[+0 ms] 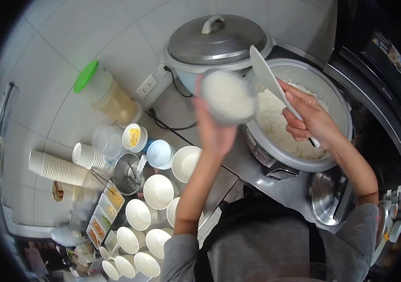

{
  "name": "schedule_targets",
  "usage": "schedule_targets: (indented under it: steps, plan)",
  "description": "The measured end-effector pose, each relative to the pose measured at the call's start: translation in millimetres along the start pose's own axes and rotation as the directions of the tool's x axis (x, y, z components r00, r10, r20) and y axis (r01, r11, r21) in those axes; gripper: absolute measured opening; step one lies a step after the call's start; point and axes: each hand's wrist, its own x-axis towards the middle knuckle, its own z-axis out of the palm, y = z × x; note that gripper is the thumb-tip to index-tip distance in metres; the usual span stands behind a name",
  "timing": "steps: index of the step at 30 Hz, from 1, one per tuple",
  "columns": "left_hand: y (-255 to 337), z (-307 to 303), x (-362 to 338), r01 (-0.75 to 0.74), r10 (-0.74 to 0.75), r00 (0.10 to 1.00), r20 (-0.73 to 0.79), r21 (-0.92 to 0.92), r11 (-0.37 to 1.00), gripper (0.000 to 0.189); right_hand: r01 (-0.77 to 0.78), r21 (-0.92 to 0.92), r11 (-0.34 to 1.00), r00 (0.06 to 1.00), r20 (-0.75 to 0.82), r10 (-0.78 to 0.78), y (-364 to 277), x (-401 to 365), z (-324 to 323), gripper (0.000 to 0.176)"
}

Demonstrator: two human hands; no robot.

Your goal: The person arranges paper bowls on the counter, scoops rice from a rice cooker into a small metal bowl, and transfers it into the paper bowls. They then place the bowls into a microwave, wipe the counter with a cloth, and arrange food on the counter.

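My left hand (215, 129) is closed on a bowl (228, 120) of white rice (227, 94), smeared by motion, tilted beside the open rice cooker (344, 124). Above that cooker, my right hand (309, 113) grips a white rice paddle (267, 73) by its handle, blade pointing up and left. The blade's tip overlaps the second cooker's edge in this view. Cooked rice (275, 120) lies inside the open pot, partly hidden behind my right hand and the paddle.
A lidded rice cooker (219, 44) stands behind. Several white paper bowls (158, 191) cover the left counter, near stacked cups (59, 168), a topping tray (105, 215), a metal pot (126, 176) and a green-lidded container (108, 96). A metal lid (322, 197) lies at right.
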Motion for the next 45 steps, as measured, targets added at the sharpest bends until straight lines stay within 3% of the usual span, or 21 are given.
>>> schedule_targets:
  steps: [3, 6, 8, 9, 12, 14, 15, 16, 19, 23, 24, 26, 28, 30, 31, 32, 33, 35, 40, 43, 45]
  plan:
    - [48.0, -37.3, -38.3, 0.111, -0.132, 0.979, -0.155, -0.136, 0.984, 0.057, 0.107, 0.144, 0.984, 0.994, -0.038, -0.102, 6.7, -9.8, 18.2, 0.045]
    - [74.7, -90.8, -79.3, 0.173, -0.172, 0.935, -0.312, -0.022, 0.985, 0.058, 0.075, 0.173, 0.982, 0.988, 0.122, -0.097, 35.0, -21.8, 31.8, 0.046]
    - [85.6, -99.4, -96.3, 0.267, -0.064, 0.886, -0.460, 0.394, 0.879, 0.068, 0.078, 0.205, 0.976, 0.975, 0.187, -0.117, 53.1, -21.7, 37.7, 0.046]
    - [89.4, -105.8, -101.7, 0.367, -0.035, 0.852, -0.523, 0.547, 0.752, 0.073, 0.091, 0.224, 0.970, 0.967, 0.212, -0.139, 59.8, -19.5, 40.4, 0.046]
    - [74.3, -137.9, -109.7, 0.350, 0.093, 0.917, -0.388, 0.894, 0.280, 0.084, 0.075, 0.258, 0.963, 0.977, 0.172, -0.122, 68.8, -12.1, 48.9, 0.046]
    - [49.7, -175.6, -112.0, 0.319, 0.117, 0.948, -0.297, 0.893, -0.317, 0.087, 0.053, 0.256, 0.965, 0.978, 0.181, -0.102, 74.2, -10.2, 53.9, 0.045]
    - [29.3, -195.0, -115.8, 0.302, 0.025, 0.944, -0.329, 0.832, -0.464, 0.083, 0.052, 0.226, 0.973, 0.976, 0.196, -0.097, 76.7, -8.7, 56.0, 0.045]
    - [11.7, -211.9, -119.9, 0.263, -0.061, 0.927, -0.371, 0.755, -0.601, 0.080, 0.052, 0.197, 0.979, 0.973, 0.212, -0.094, 79.0, -6.6, 58.5, 0.045]
    - [-12.4, -209.6, -120.1, 0.221, -0.015, 0.943, -0.331, 0.661, -0.717, 0.068, 0.072, 0.138, 0.988, 0.969, 0.226, -0.102, 85.5, 2.4, 66.6, 0.045]
    - [2.7, -183.1, -110.3, 0.229, -0.025, 0.941, -0.338, 0.688, -0.688, 0.049, 0.088, 0.029, 0.996, 0.982, 0.163, -0.091, 115.9, 28.3, 73.3, 0.046]
    - [8.9, -179.5, -112.1, 0.202, 0.049, 0.972, -0.231, 0.703, -0.682, 0.046, 0.089, -0.016, 0.996, 0.988, 0.127, -0.086, 129.7, 40.5, 75.5, 0.045]
    - [37.3, -145.0, -115.5, 0.345, 0.197, 0.938, -0.283, 0.788, -0.509, 0.045, 0.449, -0.284, 0.847, 0.893, 0.164, -0.418, 189.3, 86.0, 76.6, 0.028]
    - [78.5, -119.8, -134.1, 0.331, 0.349, 0.919, -0.182, 0.838, -0.434, 0.045, 0.367, -0.529, 0.765, 0.930, 0.206, -0.304, 211.3, 109.4, 88.3, 0.020]
    - [117.3, -113.1, -164.6, 0.366, 0.457, 0.832, -0.314, 0.930, -0.027, 0.040, 0.456, -0.728, 0.512, 0.887, 0.325, -0.327, 239.2, 134.4, 107.8, 0.016]
    - [131.4, -120.0, -181.9, 0.280, 0.485, 0.806, -0.339, 0.941, 0.192, 0.032, 0.439, -0.798, 0.413, 0.898, 0.386, -0.210, 247.5, 143.0, 120.2, 0.017]
    - [135.9, -105.7, -194.5, 0.309, 0.513, 0.622, -0.592, 0.787, 0.534, 0.034, 0.433, -0.849, 0.302, 0.900, 0.428, -0.086, 253.9, 150.8, 133.1, 0.018]
    - [147.8, -115.8, -210.6, 0.132, 0.408, 0.646, -0.645, 0.622, 0.772, 0.035, 0.435, -0.882, 0.183, 0.893, 0.449, 0.040, 262.1, 157.1, 141.1, 0.019]
    - [153.2, -123.2, -235.8, -0.053, 0.202, 0.787, -0.582, 0.264, 0.963, 0.037, 0.401, -0.901, 0.165, 0.910, 0.413, 0.044, 282.6, 168.1, 148.5, 0.023]
    - [127.9, -137.1, -251.7, -0.106, 0.104, 0.776, -0.622, 0.034, 0.994, 0.052, 0.355, -0.885, 0.301, 0.916, 0.393, 0.077, 280.8, 186.1, 144.0, 0.027]
    - [118.3, -137.7, -238.8, -0.174, 0.143, 0.772, -0.619, 0.012, 0.985, 0.051, 0.343, -0.806, 0.482, 0.902, 0.425, 0.069, 225.5, 183.4, 139.5, 0.024]
    - [106.3, -136.8, -223.0, -0.114, 0.194, 0.727, -0.659, 0.163, 0.980, 0.053, 0.361, -0.696, 0.621, 0.880, 0.474, 0.020, 181.5, 169.2, 138.3, 0.022]
